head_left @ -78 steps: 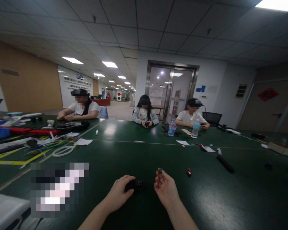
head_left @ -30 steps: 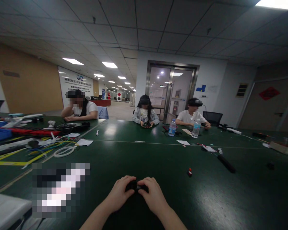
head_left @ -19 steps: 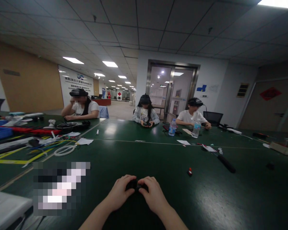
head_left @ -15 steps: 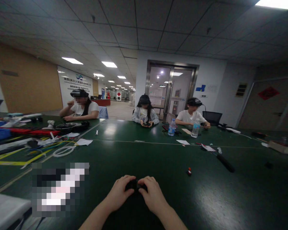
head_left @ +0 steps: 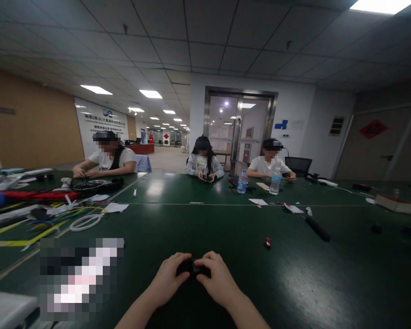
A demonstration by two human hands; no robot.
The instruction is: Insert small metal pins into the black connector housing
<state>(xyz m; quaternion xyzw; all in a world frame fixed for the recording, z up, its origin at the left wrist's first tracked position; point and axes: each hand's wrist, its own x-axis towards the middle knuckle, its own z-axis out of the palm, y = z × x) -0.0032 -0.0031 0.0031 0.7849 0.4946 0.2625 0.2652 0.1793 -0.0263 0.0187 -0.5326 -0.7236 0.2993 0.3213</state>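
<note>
Grip from both sides, head view: pinched a small black object (head_left: 192, 269) between left hand (head_left: 167, 279) and right hand (head_left: 219, 279), low over the worktop (head_left: 226, 228).
Curled in nearly closed, thumbs and fingertips on opposite ends; could not tell one piece from two. Risked a slip or skew from uneven thumb pressure, with so much covered. Had room to move sideways, between the coiled white cable (head_left: 76, 225) and the little red item (head_left: 267, 243); showed no near edge.

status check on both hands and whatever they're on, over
Left hand and right hand both gripping black object, details hidden by fingers. Small red-and-black piece off to the right, not in the way.
</note>
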